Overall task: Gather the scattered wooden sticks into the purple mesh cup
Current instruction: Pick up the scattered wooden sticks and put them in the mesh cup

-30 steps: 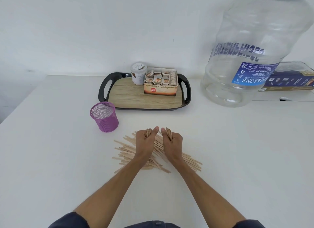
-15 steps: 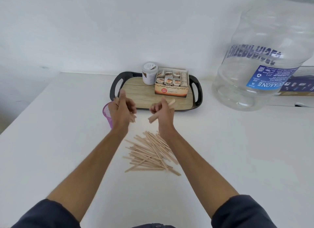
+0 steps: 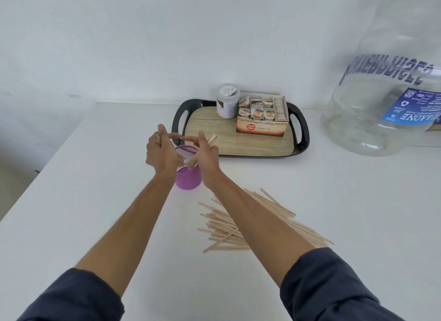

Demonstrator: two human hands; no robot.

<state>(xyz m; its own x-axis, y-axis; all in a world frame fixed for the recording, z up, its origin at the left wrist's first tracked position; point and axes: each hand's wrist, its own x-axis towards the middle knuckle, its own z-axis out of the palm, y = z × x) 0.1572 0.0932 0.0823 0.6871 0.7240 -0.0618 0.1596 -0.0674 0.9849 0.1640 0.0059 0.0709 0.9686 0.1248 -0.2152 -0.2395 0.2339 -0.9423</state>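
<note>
Purple mesh cup (image 3: 188,177): upright on the white table (image 3: 95,201), partly hidden behind both hands, just in front of the black-rimmed wood-look tray (image 3: 241,139).
Left hand (image 3: 160,151): above the cup's left rim, curled around a few pale wooden sticks, thumb and forefinger stretched out.
Right hand (image 3: 203,155): above the cup's right rim, gripping a bundle of sticks (image 3: 212,139), forefinger extended.
Loose wooden sticks (image 3: 229,227): piled on the table near the cup, under the right forearm.
Tray contents: white jar (image 3: 228,101), open tea box (image 3: 262,120).
Clear water jug (image 3: 386,93): far right.
</note>
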